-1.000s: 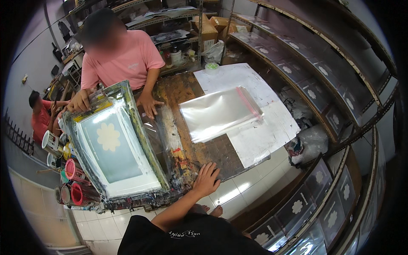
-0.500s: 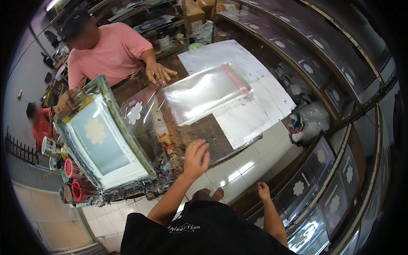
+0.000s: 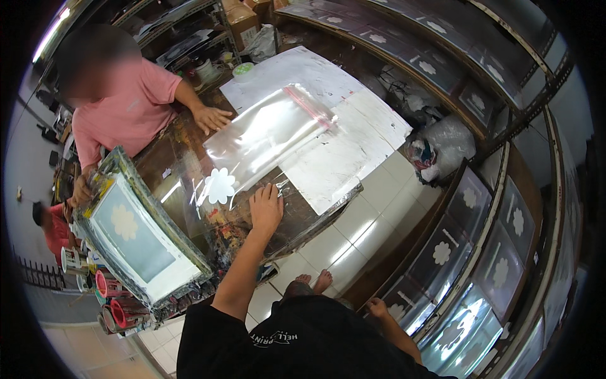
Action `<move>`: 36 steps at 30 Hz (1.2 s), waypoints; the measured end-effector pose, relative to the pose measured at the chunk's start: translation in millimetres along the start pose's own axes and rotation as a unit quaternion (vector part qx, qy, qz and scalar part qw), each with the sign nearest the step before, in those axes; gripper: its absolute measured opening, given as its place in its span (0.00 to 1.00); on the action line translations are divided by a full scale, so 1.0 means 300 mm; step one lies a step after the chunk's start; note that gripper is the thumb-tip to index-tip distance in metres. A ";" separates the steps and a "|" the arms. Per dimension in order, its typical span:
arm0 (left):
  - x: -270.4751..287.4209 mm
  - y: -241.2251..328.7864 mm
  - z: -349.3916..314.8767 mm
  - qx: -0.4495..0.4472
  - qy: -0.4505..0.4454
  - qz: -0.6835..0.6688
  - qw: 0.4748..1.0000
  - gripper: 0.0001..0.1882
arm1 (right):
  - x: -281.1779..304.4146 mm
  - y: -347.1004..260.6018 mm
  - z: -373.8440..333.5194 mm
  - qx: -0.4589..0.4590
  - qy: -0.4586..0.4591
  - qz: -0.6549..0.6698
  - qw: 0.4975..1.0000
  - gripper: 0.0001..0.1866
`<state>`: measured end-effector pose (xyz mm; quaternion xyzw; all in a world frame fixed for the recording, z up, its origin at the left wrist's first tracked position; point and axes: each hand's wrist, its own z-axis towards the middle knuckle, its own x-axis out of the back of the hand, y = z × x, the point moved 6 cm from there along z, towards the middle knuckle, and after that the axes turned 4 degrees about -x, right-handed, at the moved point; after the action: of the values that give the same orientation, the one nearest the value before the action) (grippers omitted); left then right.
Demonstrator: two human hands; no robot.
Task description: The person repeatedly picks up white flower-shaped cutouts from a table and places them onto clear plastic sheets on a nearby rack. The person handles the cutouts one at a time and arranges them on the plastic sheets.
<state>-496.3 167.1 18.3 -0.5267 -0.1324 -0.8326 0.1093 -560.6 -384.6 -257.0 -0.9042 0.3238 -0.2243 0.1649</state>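
My left hand (image 3: 266, 210) reaches over the worktable, its fingers closed on the near edge of a clear plastic sheet (image 3: 243, 188). A white flower shape (image 3: 219, 186) and thin white strokes are printed on that sheet. Small glints in the film show by my fingertips. Low beside the rack, my right hand (image 3: 377, 308) has its fingers curled in, and nothing shows in it. Left of the sheet, a screen-printing frame (image 3: 142, 230) stands tilted up, with a pale flower in its mesh. Behind the sheet lies a stack of clear bags (image 3: 271, 129) with a pink strip.
Across the table, a co-worker's hand (image 3: 211, 119) rests beside the bags; the other holds the frame's edge. White paper (image 3: 379, 123) covers the table's right side. Racks of flower-printed sheets (image 3: 442, 254) rise at right. Ink pots (image 3: 126, 309) stand at left.
My left hand has moved forward onto the table and to the sheet. The printed sheet has slid right, toward me, and the co-worker's hand has let go of it. The view has shifted.
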 end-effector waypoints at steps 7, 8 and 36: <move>0.007 0.099 -0.007 -0.058 0.007 -0.074 0.996 0.09 | -0.031 -0.084 0.076 0.107 -0.004 0.100 0.989 0.12; 0.028 0.159 0.001 -0.091 0.015 -0.094 0.991 0.08 | -0.039 -0.177 0.086 0.156 -0.016 0.162 0.974 0.12; 1.008 0.723 -0.761 -0.595 -0.043 -0.648 0.473 0.23 | -0.339 -0.472 -2.259 0.187 0.588 0.099 0.780 0.18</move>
<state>-747.5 -126.5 221.5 -0.2636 0.0868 -0.5208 -0.8073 -905.5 -316.9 348.1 -0.5109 0.3972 -0.7513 0.1294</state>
